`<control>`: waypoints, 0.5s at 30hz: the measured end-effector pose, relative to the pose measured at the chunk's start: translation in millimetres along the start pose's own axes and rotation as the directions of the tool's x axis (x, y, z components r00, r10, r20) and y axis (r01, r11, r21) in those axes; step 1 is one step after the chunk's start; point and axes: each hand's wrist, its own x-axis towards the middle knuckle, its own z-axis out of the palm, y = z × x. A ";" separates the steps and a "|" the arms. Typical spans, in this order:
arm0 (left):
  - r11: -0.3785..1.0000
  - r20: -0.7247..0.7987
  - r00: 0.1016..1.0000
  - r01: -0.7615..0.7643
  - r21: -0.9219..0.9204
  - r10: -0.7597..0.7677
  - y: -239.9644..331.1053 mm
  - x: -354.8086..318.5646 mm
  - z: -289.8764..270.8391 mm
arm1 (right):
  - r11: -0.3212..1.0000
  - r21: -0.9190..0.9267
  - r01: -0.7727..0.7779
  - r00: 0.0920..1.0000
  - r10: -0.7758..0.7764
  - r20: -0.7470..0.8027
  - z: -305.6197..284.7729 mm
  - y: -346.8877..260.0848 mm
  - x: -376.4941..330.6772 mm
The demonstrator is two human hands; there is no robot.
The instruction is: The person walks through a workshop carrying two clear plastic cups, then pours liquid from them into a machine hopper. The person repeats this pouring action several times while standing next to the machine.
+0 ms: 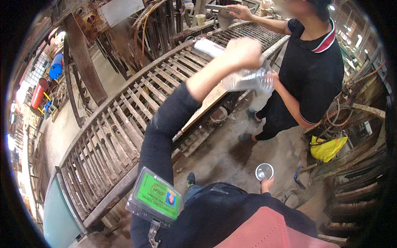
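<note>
My left hand [245,53] is raised over the slatted conveyor's edge, its fingers curled into a fist. What it holds, if anything, is hidden. Just below it is a clear plastic container [252,80], bottle-like, with a co-worker's hand [274,79] at its right end. Whether my fist touches the container I cannot tell. Low beside my body, my right hand [267,184] is closed around a white cup [264,166], whose open top faces up. Close past my left fist, a white roll [209,47] lies on the slats.
A long slatted conveyor [134,103] runs from lower left to the far right. The co-worker [314,70] stands at its right side, other hand on a flat grey tool [223,8]. A yellow bag [328,148] sits at right. A green badge [159,194] hangs on my left sleeve.
</note>
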 end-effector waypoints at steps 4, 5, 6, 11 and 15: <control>0.993 0.087 0.996 0.004 0.120 -0.014 15.5 40.0 -45.4 | 0.998 0.058 -0.007 0.998 0.010 -0.056 0.8 28.0 0.9; 0.988 0.080 0.997 -0.028 0.153 0.016 17.3 45.7 -51.0 | 0.995 0.061 -0.082 0.994 0.086 -0.073 1.9 34.1 0.4; 0.986 0.071 0.997 -0.034 0.163 0.022 17.8 49.0 -53.8 | 0.992 0.094 -0.082 0.992 0.090 -0.087 3.1 39.3 -0.6; 0.987 0.052 0.999 -0.005 0.159 -0.003 19.1 71.7 -66.3 | 0.999 0.037 -0.027 0.997 0.030 -0.068 -0.2 36.9 -4.9; 0.985 0.018 0.997 0.069 0.161 -0.073 24.4 80.7 -68.0 | 0.990 0.081 -0.112 0.994 0.111 0.015 -4.5 8.1 -10.4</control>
